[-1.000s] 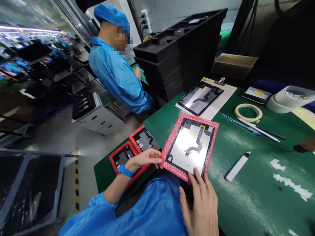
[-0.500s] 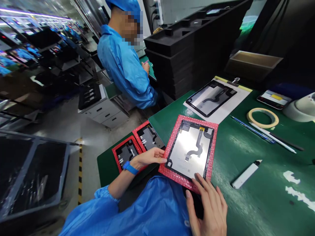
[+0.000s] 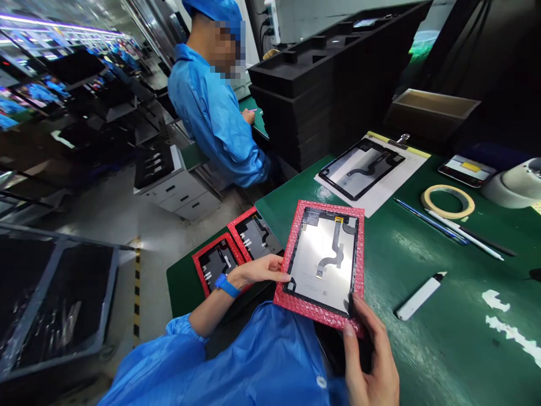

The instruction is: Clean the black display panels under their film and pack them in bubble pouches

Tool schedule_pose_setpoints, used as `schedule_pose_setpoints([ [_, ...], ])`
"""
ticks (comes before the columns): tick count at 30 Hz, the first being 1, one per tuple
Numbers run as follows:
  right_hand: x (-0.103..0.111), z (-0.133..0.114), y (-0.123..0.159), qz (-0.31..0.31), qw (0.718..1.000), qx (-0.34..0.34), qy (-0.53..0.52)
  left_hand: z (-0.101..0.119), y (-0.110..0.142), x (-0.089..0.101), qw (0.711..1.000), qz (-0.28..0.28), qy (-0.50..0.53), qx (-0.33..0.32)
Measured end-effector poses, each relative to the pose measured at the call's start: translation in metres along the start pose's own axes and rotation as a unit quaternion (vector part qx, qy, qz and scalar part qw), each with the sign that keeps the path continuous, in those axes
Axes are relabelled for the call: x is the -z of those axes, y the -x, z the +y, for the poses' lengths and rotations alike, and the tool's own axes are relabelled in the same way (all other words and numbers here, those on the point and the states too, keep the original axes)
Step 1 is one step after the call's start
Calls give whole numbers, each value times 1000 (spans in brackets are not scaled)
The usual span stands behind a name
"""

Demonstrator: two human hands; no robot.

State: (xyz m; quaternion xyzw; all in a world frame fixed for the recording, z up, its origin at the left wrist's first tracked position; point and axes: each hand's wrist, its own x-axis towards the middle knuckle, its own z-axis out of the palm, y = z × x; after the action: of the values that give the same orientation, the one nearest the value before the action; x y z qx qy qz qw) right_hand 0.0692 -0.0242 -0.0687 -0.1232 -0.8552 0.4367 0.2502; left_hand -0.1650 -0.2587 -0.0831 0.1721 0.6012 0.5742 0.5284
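A tablet display panel (image 3: 313, 254) lies back side up on a red bubble-wrap sheet (image 3: 360, 248), with a grey flex cable (image 3: 336, 256) curving over its silver back. My left hand (image 3: 262, 269) grips the left edge of both, thumb on top at the panel's border. At the lower right corner my right hand (image 3: 374, 352) is closed on the edge, thumb along the near side and fingers at the right side. The panel is tilted toward me over the table's near edge. My fingers beneath the wrap are hidden.
Another display panel (image 3: 359, 168) lies on a paper clipboard (image 3: 406, 169). On the green table are a tape roll (image 3: 426, 204), pens (image 3: 452, 226), a white cutter (image 3: 420, 296) and a phone (image 3: 467, 169). Two red-wrapped panels (image 3: 220, 262) rest at lower left. A co-worker (image 3: 213, 107) sits beside stacked black trays (image 3: 291, 107).
My right hand has gone from lying over the panel's lower edge to gripping the lower right corner. The panel and wrap have shifted slightly left, with my left hand still on them.
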Motion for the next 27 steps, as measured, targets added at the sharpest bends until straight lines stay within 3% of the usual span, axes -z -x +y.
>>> schedule_pose_setpoints([
  [4, -2, 0, 2, 22, 995, -73, -68, 1, -2, 0, 1000, -7, -2, -2],
  [11, -13, -3, 2, 74, 983, -127, -107, -1, 0, -4, 1000, -13, 6, -9],
  [18, -11, 1, 4, 69, 988, -109, -84, -3, 3, -7, 1000, 7, 23, 7],
  [27, -8, 5, 9, 96, 993, -63, -12, 0, -1, -21, 991, 91, 95, 24],
])
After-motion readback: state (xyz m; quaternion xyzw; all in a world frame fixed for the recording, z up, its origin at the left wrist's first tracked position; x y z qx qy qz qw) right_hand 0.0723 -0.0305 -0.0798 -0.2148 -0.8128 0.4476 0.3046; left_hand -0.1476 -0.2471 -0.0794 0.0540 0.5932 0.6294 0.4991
